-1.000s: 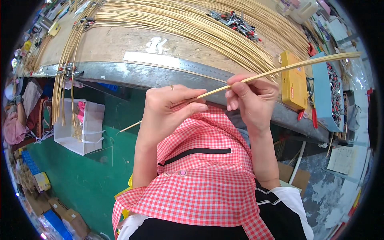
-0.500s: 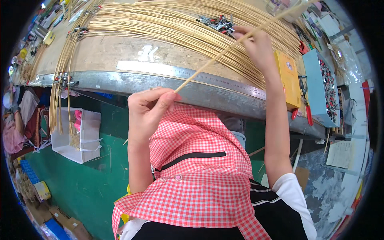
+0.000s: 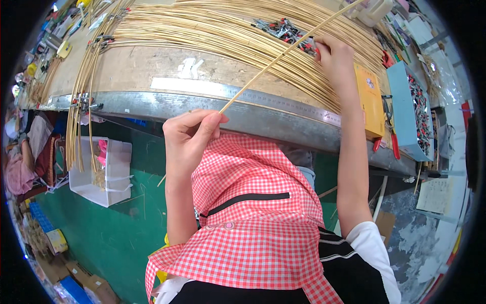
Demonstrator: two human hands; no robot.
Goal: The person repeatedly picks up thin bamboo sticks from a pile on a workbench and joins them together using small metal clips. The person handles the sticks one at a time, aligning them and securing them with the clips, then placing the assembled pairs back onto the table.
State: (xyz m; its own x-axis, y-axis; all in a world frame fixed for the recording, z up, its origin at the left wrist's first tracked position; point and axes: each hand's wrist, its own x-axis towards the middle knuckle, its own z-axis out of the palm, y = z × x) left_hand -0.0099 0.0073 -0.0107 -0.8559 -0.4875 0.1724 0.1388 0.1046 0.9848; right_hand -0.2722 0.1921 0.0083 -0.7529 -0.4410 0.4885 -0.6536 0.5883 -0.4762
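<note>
My left hand (image 3: 192, 139) is closed, with thumb and forefinger pinching the lower end of a long thin cane stick (image 3: 263, 72). The stick slants up and away to the right, passing in front of the pile of clips. My right hand (image 3: 335, 58) hovers at the right edge of that pile, its thumb and forefinger pinched together. A red tip shows at those fingers, seemingly a small metal clip (image 3: 318, 54). Small metal clips (image 3: 286, 30) with red and black ends lie heaped on the cane sticks (image 3: 212, 38) across the table.
A steel ruler (image 3: 243, 93) lies along the table's metal edge (image 3: 243, 114). To the right are a yellow box (image 3: 369, 101), red-handled pliers (image 3: 394, 139) and a blue box (image 3: 397, 96) of clips. Clamped sticks (image 3: 78, 119) hang over the edge at left, above a white bin (image 3: 119, 169).
My right hand has drawn slightly right and back from the clip pile, its fingers now pinched. The stick's far end has swung left, while my left hand keeps its grip.
</note>
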